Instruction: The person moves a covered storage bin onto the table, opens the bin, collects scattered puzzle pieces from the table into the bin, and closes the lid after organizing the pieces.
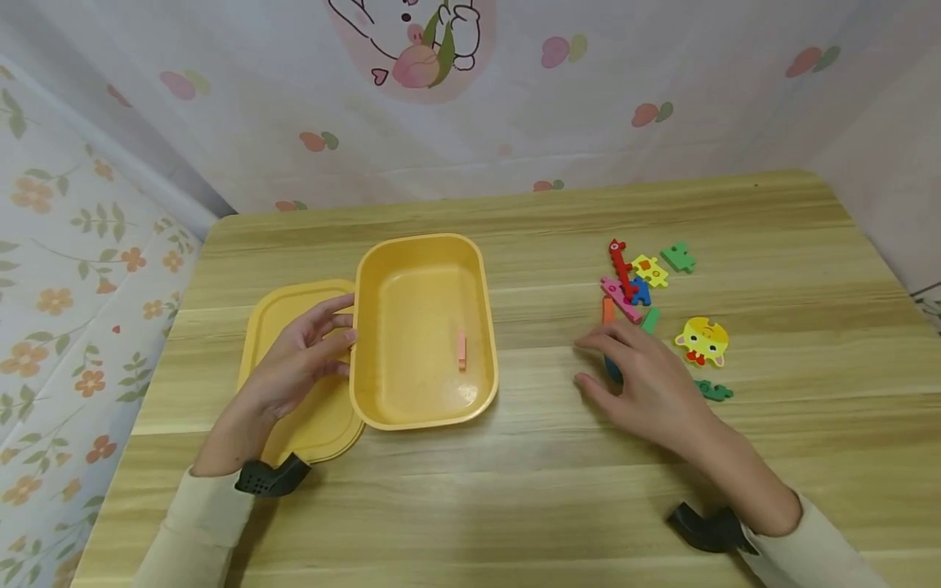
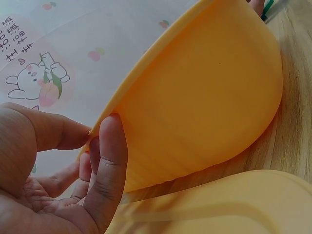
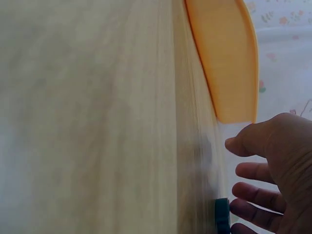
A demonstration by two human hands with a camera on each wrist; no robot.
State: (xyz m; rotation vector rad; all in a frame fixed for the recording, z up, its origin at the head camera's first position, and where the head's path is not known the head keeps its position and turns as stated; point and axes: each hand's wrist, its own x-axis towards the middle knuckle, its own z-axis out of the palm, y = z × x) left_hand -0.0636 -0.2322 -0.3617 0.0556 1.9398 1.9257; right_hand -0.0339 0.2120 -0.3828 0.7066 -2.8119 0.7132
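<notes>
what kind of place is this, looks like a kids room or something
Probably a child's play corner at home: a small wooden table hemmed in by cartoon and floral print fabric, with colourful animal puzzle pieces beside a yellow plastic box.

The right hand (image 1: 647, 380) hides most of a blue piece (image 1: 612, 369).

Left hand (image 2: 58, 185) fingers (image 2: 109, 161) touching yellow box (image 2: 204, 97) rim, yellow lid (image 2: 234, 204) below

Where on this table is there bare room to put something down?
Bare wood runs along the table front edge and the strip between the yellow box and the right hand. The far edge is bare too. It is crowded by the puzzle pieces, and where the left hand rests over the lid.
</notes>
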